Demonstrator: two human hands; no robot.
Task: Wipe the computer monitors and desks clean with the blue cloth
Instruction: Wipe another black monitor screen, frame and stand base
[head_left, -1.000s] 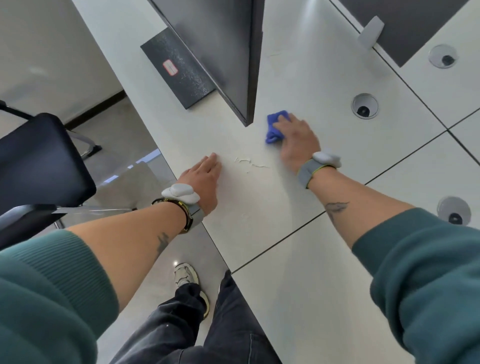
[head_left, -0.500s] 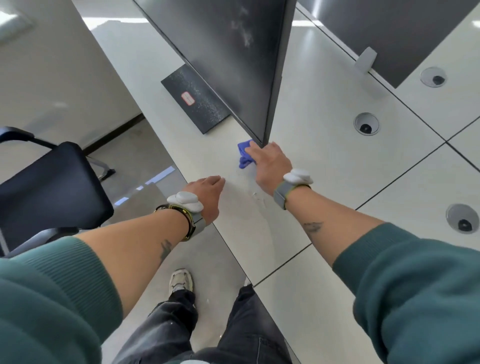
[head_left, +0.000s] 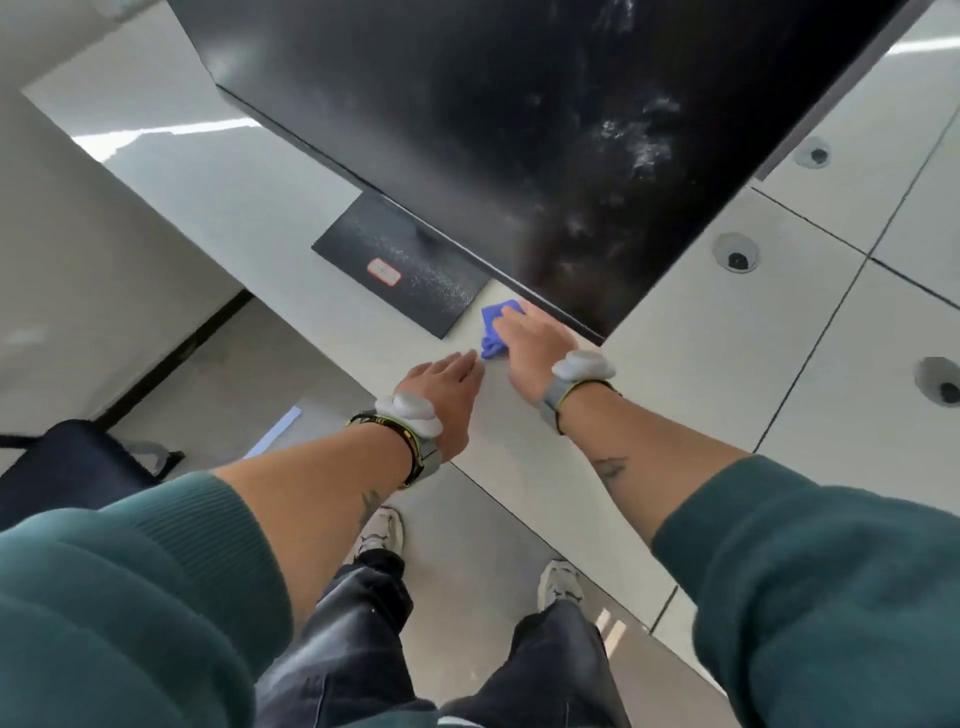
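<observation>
Beneath the monitor (head_left: 519, 130), beside its base (head_left: 405, 270), the flat right hand (head_left: 535, 343) presses blue cloth (head_left: 493, 325).

Office, multi-seat workstation layout. A large dark flat monitor (head_left: 467, 130) sits on a flat black stand base (head_left: 415, 260) with a small red-edged label (head_left: 384, 272), all on a pale laminate tabletop (head_left: 691, 374). To the monitor's right, straight seams (head_left: 810, 358) split the tabletop into separate desk sections with round cable holes (head_left: 735, 254). To the monitor's left and below it: black padded chair (head_left: 67, 467), smooth grey floor (head_left: 249, 384), plain wall with dark skirting (head_left: 171, 358).
</observation>
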